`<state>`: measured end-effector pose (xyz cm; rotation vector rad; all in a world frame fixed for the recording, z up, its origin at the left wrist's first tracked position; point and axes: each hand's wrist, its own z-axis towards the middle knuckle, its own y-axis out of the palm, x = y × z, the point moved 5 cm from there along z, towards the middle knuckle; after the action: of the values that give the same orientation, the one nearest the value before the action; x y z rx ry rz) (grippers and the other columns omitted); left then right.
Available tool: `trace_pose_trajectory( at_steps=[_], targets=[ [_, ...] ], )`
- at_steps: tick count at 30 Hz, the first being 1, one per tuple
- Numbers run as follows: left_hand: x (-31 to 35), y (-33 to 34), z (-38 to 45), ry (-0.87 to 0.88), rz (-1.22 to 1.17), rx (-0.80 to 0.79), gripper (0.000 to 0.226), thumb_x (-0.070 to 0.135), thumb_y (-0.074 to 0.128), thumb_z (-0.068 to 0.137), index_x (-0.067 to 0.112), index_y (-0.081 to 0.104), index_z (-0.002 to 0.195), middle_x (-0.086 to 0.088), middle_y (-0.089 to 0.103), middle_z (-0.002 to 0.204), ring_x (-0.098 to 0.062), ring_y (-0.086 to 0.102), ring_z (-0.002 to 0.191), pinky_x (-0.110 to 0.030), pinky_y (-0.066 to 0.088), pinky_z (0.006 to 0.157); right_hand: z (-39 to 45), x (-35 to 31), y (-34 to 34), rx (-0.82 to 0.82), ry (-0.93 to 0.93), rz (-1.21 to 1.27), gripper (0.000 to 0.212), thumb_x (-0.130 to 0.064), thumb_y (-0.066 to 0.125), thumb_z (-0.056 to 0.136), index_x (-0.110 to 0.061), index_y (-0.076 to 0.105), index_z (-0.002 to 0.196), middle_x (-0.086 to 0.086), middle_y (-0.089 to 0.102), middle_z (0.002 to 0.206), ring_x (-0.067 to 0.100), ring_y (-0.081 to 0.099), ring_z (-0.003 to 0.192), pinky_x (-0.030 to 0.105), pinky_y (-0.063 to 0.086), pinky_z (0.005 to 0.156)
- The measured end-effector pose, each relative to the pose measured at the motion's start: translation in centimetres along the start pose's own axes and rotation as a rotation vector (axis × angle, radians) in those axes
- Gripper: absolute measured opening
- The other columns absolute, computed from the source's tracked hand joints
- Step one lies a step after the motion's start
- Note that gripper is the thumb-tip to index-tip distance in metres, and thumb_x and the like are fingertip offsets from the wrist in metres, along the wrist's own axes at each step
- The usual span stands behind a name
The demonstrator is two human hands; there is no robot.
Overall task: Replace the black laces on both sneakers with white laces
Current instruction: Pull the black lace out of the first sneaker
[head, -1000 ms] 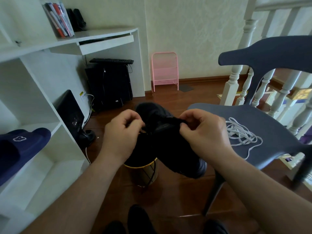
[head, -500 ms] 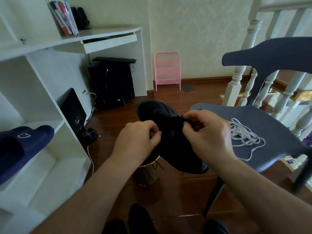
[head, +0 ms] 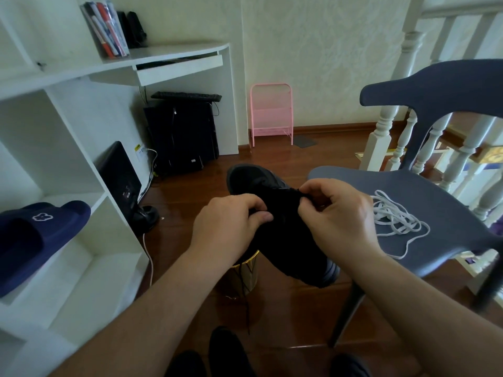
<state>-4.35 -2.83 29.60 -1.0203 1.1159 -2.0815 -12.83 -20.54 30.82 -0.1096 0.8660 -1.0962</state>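
A black sneaker (head: 283, 235) is held in the air between my hands, toe pointing away. My left hand (head: 228, 227) grips its left side with curled fingers, apparently pinching the black lace. My right hand (head: 337, 219) pinches the black lace at the tongue. A loose end of black lace (head: 246, 300) dangles below the shoe. White laces (head: 397, 217) lie in a tangle on the grey-blue chair seat (head: 441, 202) to the right. The second sneaker is not clearly visible.
A gold-rimmed bin (head: 247, 273) stands on the wooden floor under the shoe. White shelving (head: 81, 186) at the left holds a navy slipper (head: 35, 235). A pink rack (head: 272, 112) and computer tower (head: 182, 134) stand behind. White banister posts (head: 381, 131) are at right.
Both hands lowered the sneaker slightly and shifted right. My left hand slid down along the shoe's side, and a black lace end now hangs lower beneath it.
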Motion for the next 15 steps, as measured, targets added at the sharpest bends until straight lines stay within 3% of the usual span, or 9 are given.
trace_pose_trajectory(
  at_steps=[3,5,7,9,12,15],
  targets=[
    [-0.6,-0.9,0.1,-0.017,-0.01,0.068,0.017,0.054,0.063,0.099,0.045,0.075,0.109,0.019,0.073,0.099,-0.009,0.066,0.097,-0.029,0.052,0.071,0.1,0.2,-0.2,0.003,0.043,0.02,0.017,-0.01,0.075,0.086,-0.024,0.078,0.095,-0.014,0.071,0.083,0.003,0.067,0.081,0.007,0.048,0.072],
    [-1.5,-1.4,0.0,-0.028,-0.126,0.162,0.013,0.051,0.062,0.1,0.044,0.073,0.104,0.018,0.072,0.09,-0.01,0.066,0.087,-0.033,0.054,0.069,0.3,0.5,-0.3,-0.002,0.07,0.027,0.021,-0.012,0.074,0.088,-0.025,0.077,0.103,-0.017,0.071,0.087,0.001,0.067,0.083,0.004,0.045,0.074],
    [-3.2,-1.9,0.0,-0.068,-0.334,0.295,0.01,0.043,0.061,0.103,0.038,0.07,0.1,0.015,0.066,0.078,-0.009,0.06,0.071,-0.032,0.047,0.063,0.6,1.0,-0.6,0.006,0.103,0.022,0.028,-0.015,0.073,0.09,-0.025,0.074,0.116,-0.02,0.069,0.092,0.0,0.065,0.085,0.008,0.047,0.079],
    [-4.6,-1.9,-0.1,-0.122,-0.465,0.376,0.013,0.036,0.058,0.106,0.032,0.066,0.097,0.012,0.057,0.073,-0.01,0.052,0.065,-0.03,0.038,0.061,0.8,0.9,-0.9,0.034,0.056,0.002,0.026,-0.014,0.072,0.091,-0.022,0.075,0.116,-0.016,0.07,0.096,0.001,0.065,0.088,0.016,0.052,0.081],
    [-5.3,-1.3,-0.1,-0.186,-0.535,0.394,0.02,0.033,0.049,0.11,0.032,0.058,0.092,0.007,0.052,0.074,-0.014,0.048,0.066,-0.031,0.035,0.061,0.7,0.2,-0.8,0.071,-0.04,0.002,0.018,-0.008,0.072,0.091,-0.018,0.077,0.105,-0.008,0.072,0.095,0.005,0.064,0.087,0.014,0.05,0.078],
    [-3.8,-1.0,-0.4,-0.07,-0.496,0.317,0.026,0.03,0.043,0.106,0.03,0.052,0.081,0.008,0.048,0.072,-0.014,0.048,0.066,-0.035,0.035,0.059,0.9,0.8,-0.8,0.095,0.073,0.074,0.017,-0.011,0.07,0.091,-0.023,0.076,0.101,-0.011,0.071,0.094,0.004,0.066,0.086,0.021,0.055,0.079]
  ],
)
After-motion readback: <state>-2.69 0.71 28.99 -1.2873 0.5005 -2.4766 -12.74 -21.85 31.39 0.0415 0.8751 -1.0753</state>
